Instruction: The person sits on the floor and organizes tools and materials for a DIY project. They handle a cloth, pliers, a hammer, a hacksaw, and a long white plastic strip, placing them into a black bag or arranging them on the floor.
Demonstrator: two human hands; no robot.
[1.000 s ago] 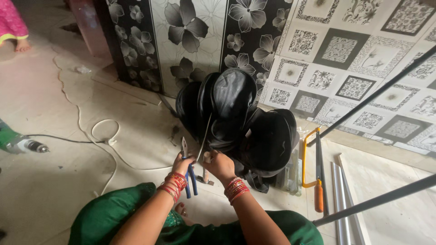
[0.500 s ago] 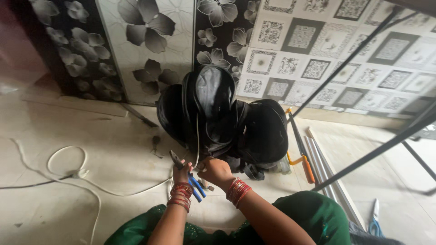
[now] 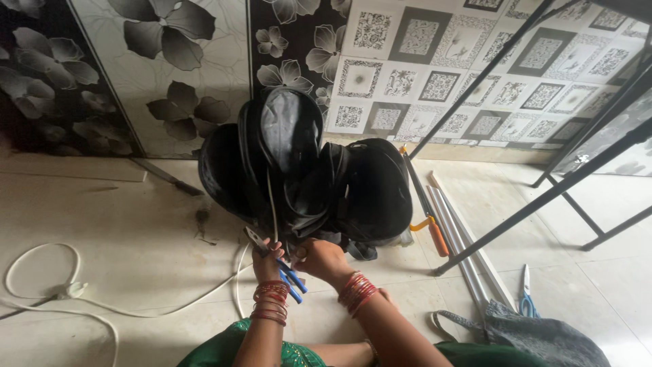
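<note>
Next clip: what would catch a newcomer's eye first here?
The open black backpack standing on the floor against the flower-patterned wall panels dominates the middle. Just below it, the left hand holds blue-handled pliers and the right hand works beside it, both wrists ringed with red bangles. A white cable loops at left.

Home interior, prob. under fit-out: floral wall panels (image 3: 163, 75) & patterned tiles (image 3: 435, 75), tiled floor (image 3: 122, 224), loose white cable (image 3: 136, 309), trim strips (image 3: 462, 245).

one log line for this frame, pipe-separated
left hand: grips blue-handled pliers | right hand: touching pliers, beside left | black backpack: open, against wall | white cable: on floor
</note>
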